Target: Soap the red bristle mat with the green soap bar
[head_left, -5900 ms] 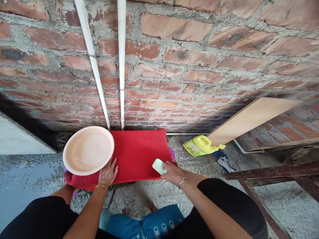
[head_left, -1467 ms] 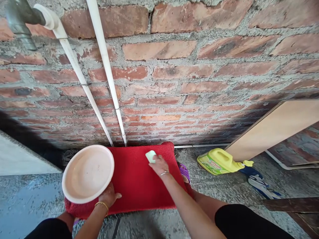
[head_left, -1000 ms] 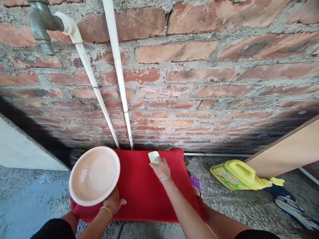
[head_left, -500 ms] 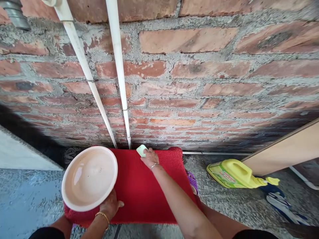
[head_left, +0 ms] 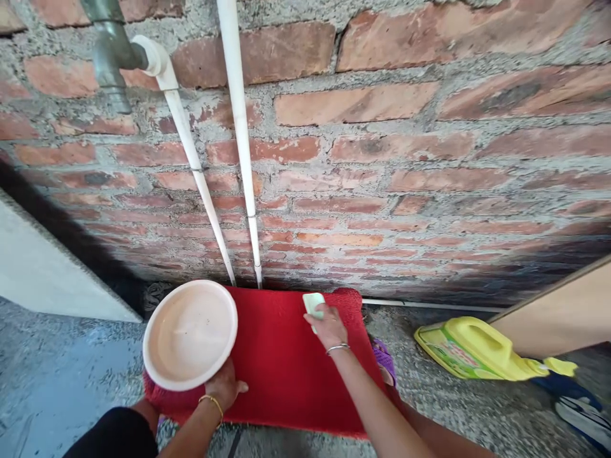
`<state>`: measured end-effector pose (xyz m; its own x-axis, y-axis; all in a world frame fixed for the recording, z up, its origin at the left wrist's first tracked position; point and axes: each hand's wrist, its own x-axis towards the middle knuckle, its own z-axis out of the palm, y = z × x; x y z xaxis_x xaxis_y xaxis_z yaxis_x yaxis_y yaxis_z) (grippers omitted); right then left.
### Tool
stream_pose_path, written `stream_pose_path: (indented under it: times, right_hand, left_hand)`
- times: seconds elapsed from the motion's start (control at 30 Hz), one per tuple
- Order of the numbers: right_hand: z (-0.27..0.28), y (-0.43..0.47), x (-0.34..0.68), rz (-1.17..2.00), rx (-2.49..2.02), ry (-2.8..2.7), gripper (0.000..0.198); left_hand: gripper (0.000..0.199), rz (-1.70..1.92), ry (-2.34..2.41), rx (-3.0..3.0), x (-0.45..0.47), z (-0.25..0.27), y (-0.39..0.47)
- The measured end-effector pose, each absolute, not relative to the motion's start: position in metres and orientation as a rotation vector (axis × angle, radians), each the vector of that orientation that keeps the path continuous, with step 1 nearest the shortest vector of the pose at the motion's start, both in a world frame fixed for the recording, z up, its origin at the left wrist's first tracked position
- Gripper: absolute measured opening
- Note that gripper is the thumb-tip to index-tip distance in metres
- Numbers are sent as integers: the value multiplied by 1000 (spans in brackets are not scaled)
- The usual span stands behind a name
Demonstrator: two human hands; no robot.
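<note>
My right hand (head_left: 329, 326) grips a pale green scrub brush (head_left: 313, 303) against the far part of a red mat (head_left: 286, 356); its underside is hidden. On the mat's left end sits a pale pink basin (head_left: 191, 334) with some dark specks inside. Close by the basin's near right side, my left hand (head_left: 225, 385) rests on the mat with its thumb stretched out to the right. The basin's rim partly covers the other fingers of that hand, and I cannot tell how firmly it touches the basin.
A yellow detergent bottle (head_left: 477, 346) lies on the concrete floor at right, near blue and white shoes (head_left: 580, 413). White pipes (head_left: 243, 140) run down the brick wall (head_left: 353, 105) behind the mat. Panels stand at left (head_left: 52, 261) and right. A purple slipper (head_left: 386, 362) shows beside the mat.
My right hand has moved the brush rightward along the mat's far edge. My left hand stays beside the basin. The view has shifted slightly up and left.
</note>
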<state>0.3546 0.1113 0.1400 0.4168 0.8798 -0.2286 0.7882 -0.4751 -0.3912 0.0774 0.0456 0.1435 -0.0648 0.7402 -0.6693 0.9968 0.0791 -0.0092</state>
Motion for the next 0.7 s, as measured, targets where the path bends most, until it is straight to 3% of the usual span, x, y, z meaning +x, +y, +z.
stream_pose_path:
  times: [0.17, 0.3, 0.5, 0.7]
  right_hand:
    - [140, 126, 227, 807, -2189, -1807, 32]
    - [138, 134, 186, 817, -2113, -2061, 35]
    - [138, 131, 268, 665, -2244, -2104, 35]
    - [145, 101, 415, 620, -2535, -1615, 31]
  left_hand:
    - [72, -637, 1860, 1683, 75, 144, 47]
    - [71, -632, 1865, 1691, 73, 143, 48]
    - [64, -656, 1823, 1740, 71, 137, 47]
    - [60, -654, 1816, 1768, 73, 141, 46]
